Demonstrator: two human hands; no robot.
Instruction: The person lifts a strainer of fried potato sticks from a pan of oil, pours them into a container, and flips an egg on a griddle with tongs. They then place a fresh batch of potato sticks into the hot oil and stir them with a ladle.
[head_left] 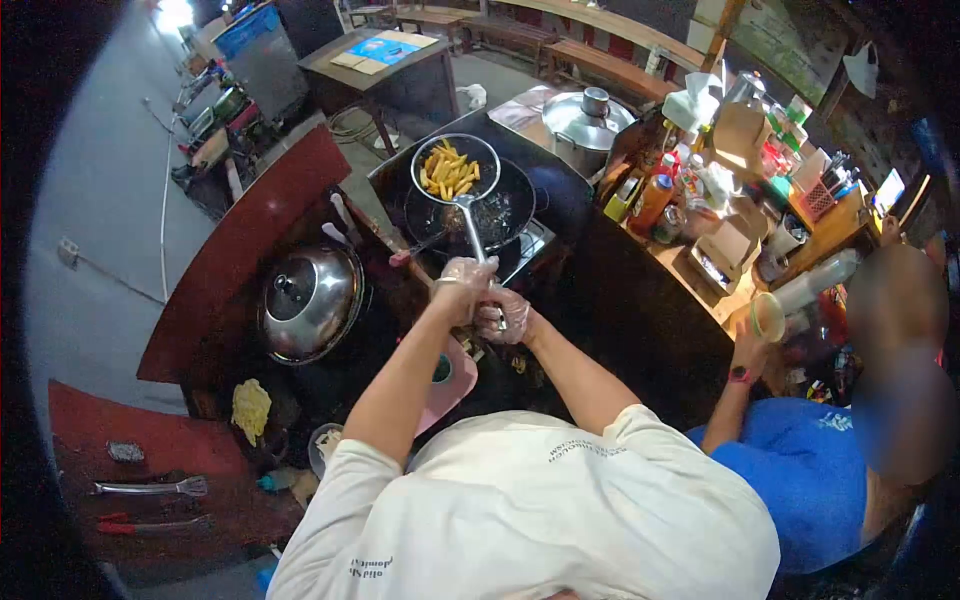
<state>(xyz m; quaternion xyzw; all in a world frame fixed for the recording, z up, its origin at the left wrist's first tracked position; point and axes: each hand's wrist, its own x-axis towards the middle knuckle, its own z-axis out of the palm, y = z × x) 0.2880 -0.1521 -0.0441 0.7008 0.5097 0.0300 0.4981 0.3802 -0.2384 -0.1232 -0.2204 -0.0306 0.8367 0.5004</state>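
Observation:
Both my hands wear clear plastic gloves and grip the long handle of a round wire strainer (456, 168). My left hand (462, 281) is higher on the handle, my right hand (503, 314) just below it. The strainer holds several yellow fries (449, 172) and hangs above a black wok (478, 212) of dark oil on a stove.
A lidded steel wok (309, 299) sits to the left, a lidded steel pot (584, 122) behind. Sauce bottles (655, 200) and boxes crowd the counter at right. A person in a blue shirt (800, 470) stands at my right holding a cup (768, 317). Tongs (150, 488) lie lower left.

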